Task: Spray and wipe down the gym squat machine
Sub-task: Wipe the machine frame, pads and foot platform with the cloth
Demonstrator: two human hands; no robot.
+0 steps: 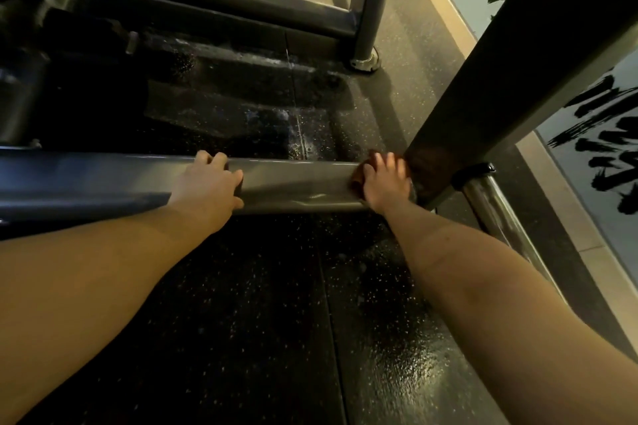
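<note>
Head view: left hand [210, 185], fingers [219, 159] curled over rigid, likely slick rail [293, 185]; right hand [383, 185], fingers [378, 162] splayed, pressing soft cloth [358, 179] at rail end.

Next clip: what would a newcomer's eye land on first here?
Two bare forearms reach down to a low grey frame bar across the middle. The left hand holds it, and the right hand presses a reddish-brown cloth onto its right end, beside a slanted post. The dark speckled floor shines wet at lower right.
</note>
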